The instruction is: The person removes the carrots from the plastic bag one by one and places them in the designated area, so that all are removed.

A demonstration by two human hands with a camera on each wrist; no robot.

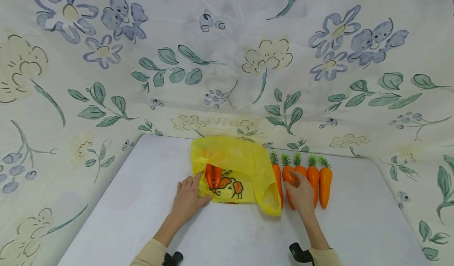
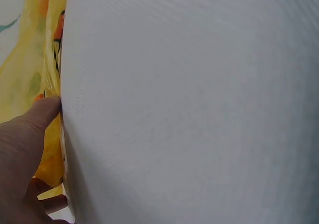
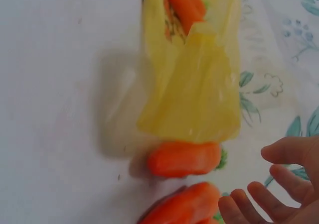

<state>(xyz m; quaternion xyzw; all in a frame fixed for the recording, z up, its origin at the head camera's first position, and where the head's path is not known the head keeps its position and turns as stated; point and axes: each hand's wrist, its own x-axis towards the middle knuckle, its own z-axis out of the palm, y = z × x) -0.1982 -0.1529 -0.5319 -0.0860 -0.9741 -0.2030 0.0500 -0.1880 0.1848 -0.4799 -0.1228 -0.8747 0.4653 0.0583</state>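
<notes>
A yellow plastic bag (image 1: 241, 155) with a printed cartoon lies on the white table. Two orange carrots (image 1: 209, 175) show through its opening. My left hand (image 1: 186, 198) rests at the bag's left edge, thumb at its lower corner and fingers spread along the side; in the left wrist view the thumb touches the yellow plastic (image 2: 52, 154). To the bag's right, several carrots (image 1: 325, 187) with green tops lie in a row. Over the middle of that row is my right hand (image 1: 301, 191). Its fingers are apart and hold nothing in the right wrist view, close to the nearest carrot (image 3: 184, 159).
The white table (image 1: 142, 179) has its back edge just behind the bag and carrot tops. A flower-patterned cloth (image 1: 227, 92) rises behind and at both sides. Black wrist devices (image 1: 299, 253) sit at both sleeves. The bag's right handle reaches the leftmost loose carrot.
</notes>
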